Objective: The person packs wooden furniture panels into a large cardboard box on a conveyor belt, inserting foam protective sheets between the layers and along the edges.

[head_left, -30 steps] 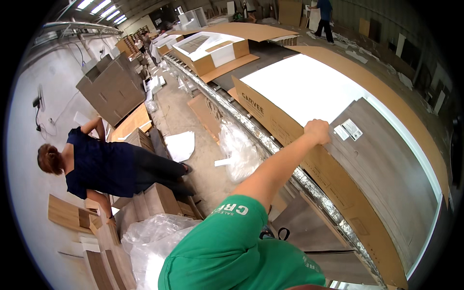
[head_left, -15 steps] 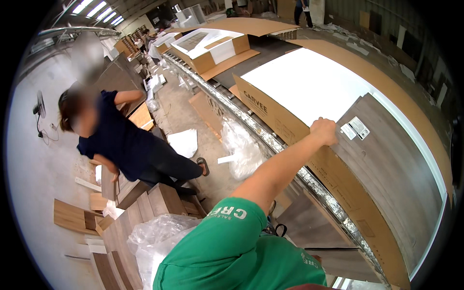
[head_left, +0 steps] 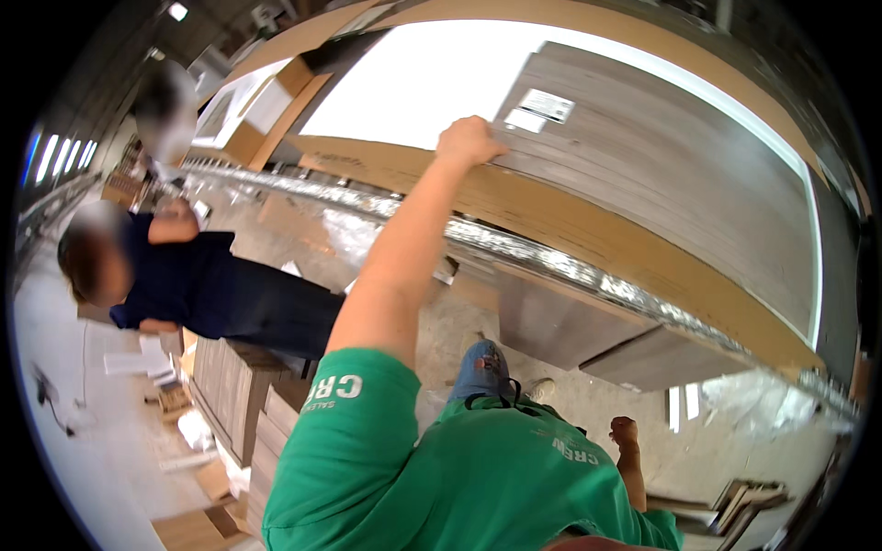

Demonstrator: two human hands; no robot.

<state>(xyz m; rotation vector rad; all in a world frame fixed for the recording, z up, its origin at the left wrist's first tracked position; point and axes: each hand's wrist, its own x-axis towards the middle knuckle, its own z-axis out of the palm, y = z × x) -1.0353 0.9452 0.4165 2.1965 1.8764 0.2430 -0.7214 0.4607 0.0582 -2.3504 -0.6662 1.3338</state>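
A grey wood-grain panel (head_left: 643, 138) with a white label (head_left: 546, 106) lies in a long open cardboard carton (head_left: 588, 216). Beside it in the same carton is a white sheet or panel (head_left: 423, 78). My left hand (head_left: 470, 142) reaches across the carton's near wall, its fingers curled at the near left corner of the grey panel; the fingertips are partly hidden. Low at my right side hangs my right hand (head_left: 625, 430), loosely closed, with nothing visible in it.
The carton rests along a conveyor with a metal rail (head_left: 551, 262). Grey panels (head_left: 560, 317) stand below it. Another person (head_left: 211, 275) in dark clothes is at the left, near stacked boards (head_left: 234, 395). Clear plastic wrap (head_left: 763, 404) and loose boards (head_left: 744, 505) lie at the right.
My view has turned and shifted right, so carton and rail run more crosswise. My left hand stays at the panel's corner. My right hand has come into view. The other person has raised an arm.
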